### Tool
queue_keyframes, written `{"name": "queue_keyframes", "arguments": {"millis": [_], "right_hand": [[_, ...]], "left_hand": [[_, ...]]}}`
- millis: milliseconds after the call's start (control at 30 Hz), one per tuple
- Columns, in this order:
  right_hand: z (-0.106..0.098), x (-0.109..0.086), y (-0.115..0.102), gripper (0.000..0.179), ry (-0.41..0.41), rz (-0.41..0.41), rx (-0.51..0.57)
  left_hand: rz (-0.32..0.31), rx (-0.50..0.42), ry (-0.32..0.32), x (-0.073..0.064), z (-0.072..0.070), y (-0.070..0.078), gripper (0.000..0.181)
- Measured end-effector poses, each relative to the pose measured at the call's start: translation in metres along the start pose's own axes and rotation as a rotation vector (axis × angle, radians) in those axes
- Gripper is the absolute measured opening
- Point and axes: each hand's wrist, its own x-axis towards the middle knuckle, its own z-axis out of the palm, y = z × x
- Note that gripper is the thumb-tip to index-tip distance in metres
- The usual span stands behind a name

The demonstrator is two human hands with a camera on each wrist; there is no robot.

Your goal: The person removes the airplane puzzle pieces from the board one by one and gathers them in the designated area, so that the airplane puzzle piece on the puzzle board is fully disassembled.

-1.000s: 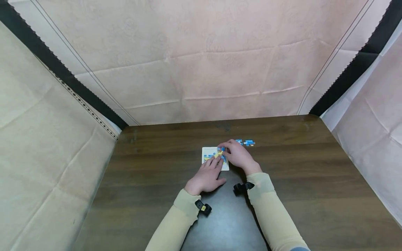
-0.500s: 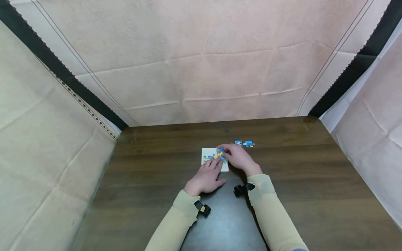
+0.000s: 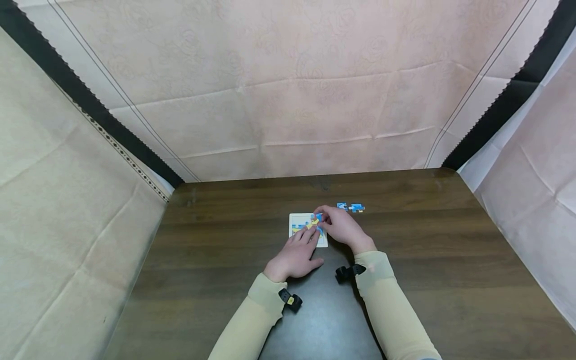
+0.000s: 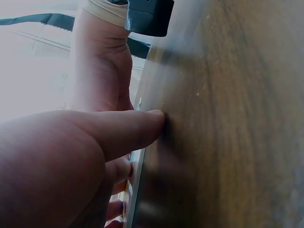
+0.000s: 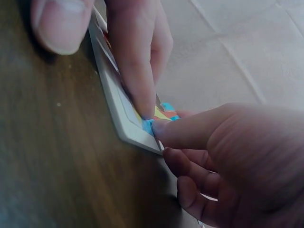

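Observation:
A small white-framed jigsaw puzzle board [image 3: 295, 218] lies on the table, with blue and yellow pieces inside its frame. My left hand [image 3: 294, 254] rests over its lower part, fingers stretched out onto the pieces and thumb spread to the side. From the right, my right hand [image 3: 343, 228] reaches to the board's upper right part. In the right wrist view its thumb and forefinger pinch a yellow, orange and blue puzzle piece [image 5: 165, 113], which tilts up from the board. The left fingertips press right beside it. My right hand's other fingers curl below the board's edge.
Two loose blue puzzle pieces, one at the right [image 3: 357, 207] and one closer to my hand [image 3: 342, 205], lie beyond the right hand. The brown wooden table [image 3: 216, 250] ends at a pale cloth wall [image 3: 288, 125]. Similar cloth stands at both sides.
The head view has shifted slightly, so the table sits a little lower. My right fingers have shifted only slightly at the piece; the left hand stays in place on the board.

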Motion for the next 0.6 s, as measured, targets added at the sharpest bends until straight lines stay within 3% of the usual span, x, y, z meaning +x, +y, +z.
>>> {"name": "queue_keyframes", "arguments": {"millis": [600], "right_hand": [[-0.0010, -0.0015, 0.0020, 0.029, 0.035, -0.023, -0.045]], "left_hand": [[0.007, 0.014, 0.014, -0.0055, -0.0044, 0.0042, 0.082]]}}
